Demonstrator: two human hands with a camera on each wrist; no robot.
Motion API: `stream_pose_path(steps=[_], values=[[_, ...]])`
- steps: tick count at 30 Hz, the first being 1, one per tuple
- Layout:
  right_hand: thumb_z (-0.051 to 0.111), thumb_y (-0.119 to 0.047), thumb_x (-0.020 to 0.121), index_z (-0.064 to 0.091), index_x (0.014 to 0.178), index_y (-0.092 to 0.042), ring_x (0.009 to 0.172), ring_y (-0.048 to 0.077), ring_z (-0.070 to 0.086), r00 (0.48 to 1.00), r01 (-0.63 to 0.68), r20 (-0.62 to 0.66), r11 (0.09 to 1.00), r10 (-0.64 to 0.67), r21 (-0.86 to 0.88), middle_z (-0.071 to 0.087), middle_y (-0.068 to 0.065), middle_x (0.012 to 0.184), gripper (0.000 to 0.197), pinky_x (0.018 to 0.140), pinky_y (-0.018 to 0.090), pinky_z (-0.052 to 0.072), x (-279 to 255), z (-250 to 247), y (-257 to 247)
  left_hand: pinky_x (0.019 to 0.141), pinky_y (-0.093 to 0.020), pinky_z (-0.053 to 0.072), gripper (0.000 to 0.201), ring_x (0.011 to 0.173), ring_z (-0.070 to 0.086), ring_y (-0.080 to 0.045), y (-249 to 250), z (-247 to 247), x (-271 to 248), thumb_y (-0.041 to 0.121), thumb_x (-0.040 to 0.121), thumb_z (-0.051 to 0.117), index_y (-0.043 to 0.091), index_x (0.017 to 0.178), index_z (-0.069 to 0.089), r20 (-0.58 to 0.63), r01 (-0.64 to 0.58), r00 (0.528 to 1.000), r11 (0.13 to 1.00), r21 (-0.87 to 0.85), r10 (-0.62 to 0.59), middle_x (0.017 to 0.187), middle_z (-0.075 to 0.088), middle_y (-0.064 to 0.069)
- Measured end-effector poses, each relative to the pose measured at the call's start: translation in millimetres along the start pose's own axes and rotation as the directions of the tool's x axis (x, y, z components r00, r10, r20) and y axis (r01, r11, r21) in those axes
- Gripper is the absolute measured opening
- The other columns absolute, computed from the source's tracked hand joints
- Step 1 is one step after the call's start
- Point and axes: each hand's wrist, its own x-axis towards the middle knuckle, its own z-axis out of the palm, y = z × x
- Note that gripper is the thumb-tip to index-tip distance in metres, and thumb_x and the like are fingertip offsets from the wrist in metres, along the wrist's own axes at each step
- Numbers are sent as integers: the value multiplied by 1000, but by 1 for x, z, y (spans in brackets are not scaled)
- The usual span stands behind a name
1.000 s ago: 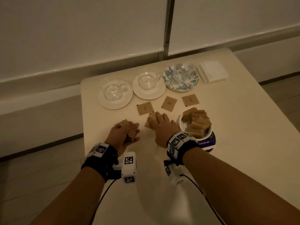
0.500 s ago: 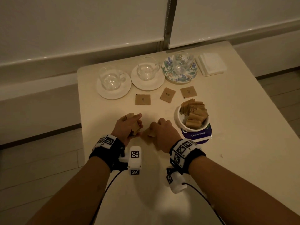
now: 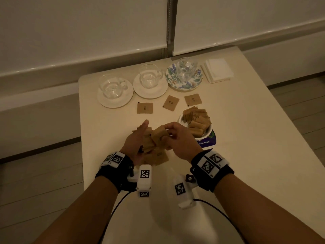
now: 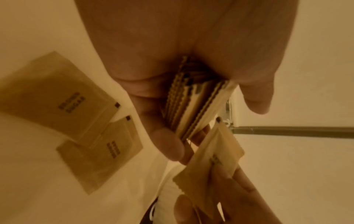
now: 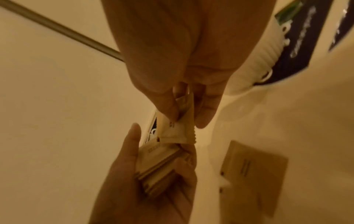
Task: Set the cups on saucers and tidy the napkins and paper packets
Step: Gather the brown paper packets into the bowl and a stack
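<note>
Left hand (image 3: 135, 145) grips a stack of brown packets (image 4: 191, 103) edge-on between thumb and fingers, right hand (image 3: 179, 140) beside it pinches one packet (image 5: 178, 130); judged light, thin, slippery paper, best held by flat faces near centre.

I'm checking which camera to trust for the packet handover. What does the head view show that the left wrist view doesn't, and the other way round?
Only the head view shows the three cups on saucers, the napkin stack, the bowl of packets and three loose packets lying beyond the hands. Only the left wrist view shows the edges of the stack gripped in the left hand. Both show the right hand pinching a single packet next to that stack, and packets lying on the table under the hands.
</note>
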Motion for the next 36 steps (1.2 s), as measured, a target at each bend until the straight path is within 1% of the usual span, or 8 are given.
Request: stream_pose_path(steps=[6, 12, 17, 21, 27, 30, 32, 36], values=[[67, -2, 87, 67, 92, -19, 91, 15, 64, 984, 150, -70, 977, -161, -150, 68, 0, 95, 18, 84, 30, 55, -18, -22, -1, 54, -30, 47, 57, 61, 57, -22, -4, 22, -9, 68, 86, 51, 13, 76, 63, -33, 71, 997, 997, 2, -71, 73, 58, -9], [78, -12, 79, 67, 79, -39, 94, 18, 52, 955, 234, -137, 952, -264, -199, 58, 2, 97, 29, 76, 24, 41, -31, -27, -1, 58, -31, 53, 63, 64, 63, -24, -1, 31, -14, 71, 85, 51, 9, 79, 63, -98, 97, 990, 994, -49, -101, 75, 64, -9], [74, -1, 80, 71, 81, -26, 83, 7, 57, 916, 314, -204, 933, -346, -176, 61, -10, 86, 25, 76, 27, 50, -36, -20, 0, 55, -27, 50, 64, 57, 54, -21, -4, 33, -20, 72, 87, 45, 12, 75, 65, -41, 120, 992, 992, -28, -121, 69, 59, -9], [68, -7, 87, 74, 106, -20, 106, 15, 56, 924, 343, -61, 890, -377, -301, 66, -5, 108, 23, 97, 42, 46, -39, -13, 0, 60, -32, 53, 59, 56, 55, -21, -7, 33, -23, 64, 88, 49, 8, 87, 68, 70, 125, 990, 991, -54, -121, 70, 62, -12], [73, -30, 82, 66, 116, -29, 149, 15, 15, 917, 398, 220, 796, -333, -456, 35, -10, 155, 35, 116, 39, 13, -34, -9, -10, 62, -34, 56, 30, 80, 71, -28, -12, 25, -24, 30, 96, 52, 11, 80, 70, 45, 71, 997, 989, -132, -65, 87, 71, -14], [89, -30, 64, 62, 105, -19, 141, 14, 33, 908, 394, 314, 824, -279, -406, 45, -8, 145, 50, 113, 34, 30, -26, -5, -20, 57, -32, 55, 26, 70, 70, -25, -12, 20, -25, 24, 86, 56, 12, 70, 73, 32, 56, 998, 992, -115, -53, 80, 70, -10], [91, -21, 61, 53, 101, -19, 117, 18, 54, 918, 352, 313, 862, -243, -364, 58, -6, 124, 54, 94, 37, 50, -20, 3, -25, 56, -31, 55, 22, 67, 70, -23, -10, 19, -26, 32, 78, 62, 14, 73, 73, 65, 89, 995, 986, -141, -80, 78, 70, -9], [91, -20, 58, 43, 101, -26, 93, 15, 60, 932, 315, 298, 872, -208, -375, 62, -8, 102, 65, 79, 40, 56, -10, 17, -28, 64, -34, 57, 57, 88, 72, -25, -5, 10, -26, 59, 83, 58, 12, 113, 69, 158, 105, 984, 979, -173, -78, 100, 72, -13]])
